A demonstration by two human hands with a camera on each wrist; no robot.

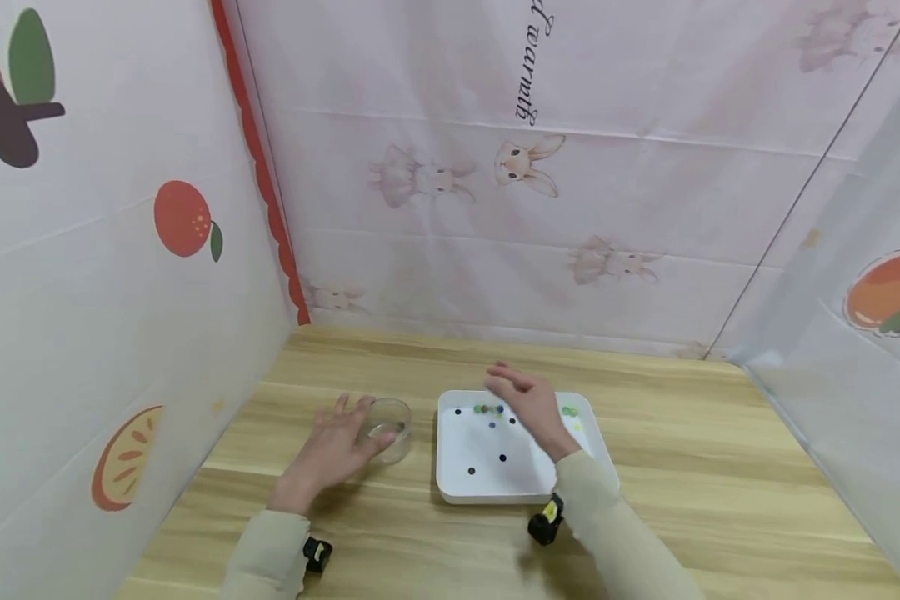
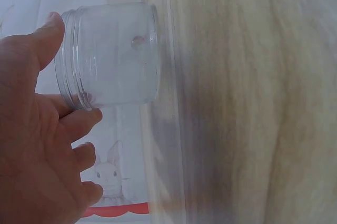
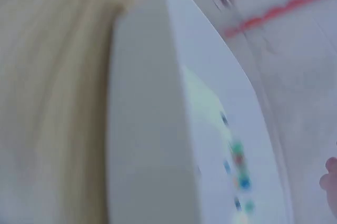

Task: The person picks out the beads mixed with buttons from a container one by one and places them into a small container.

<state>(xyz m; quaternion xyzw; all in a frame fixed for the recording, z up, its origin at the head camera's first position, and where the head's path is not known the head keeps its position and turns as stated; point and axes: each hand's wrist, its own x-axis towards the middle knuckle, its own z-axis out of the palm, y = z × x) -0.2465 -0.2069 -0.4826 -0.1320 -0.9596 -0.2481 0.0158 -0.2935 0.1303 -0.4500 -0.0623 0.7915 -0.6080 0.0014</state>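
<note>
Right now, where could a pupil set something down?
Widest bare patch: table beyond the right sleeve, from the white tray to the right wall. A narrower strip lies between the tray and back wall. Crowded: the clear jar, gripped by the left hand, and the tray, with beads inside and the right hand above.

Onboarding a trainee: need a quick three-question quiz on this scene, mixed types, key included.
1. Multiple choice: what does the left hand grip?
A) a spoon
B) a clear jar
C) a folded cloth

2. True or false: in the head view, the jar stands to the right of the white tray.

3. Fill in the blank: in the head view, the ____ hand hides part of the tray.

Key:
1. B
2. False; the jar is to the left of the tray.
3. Right; the right hand covers part of it.
</note>
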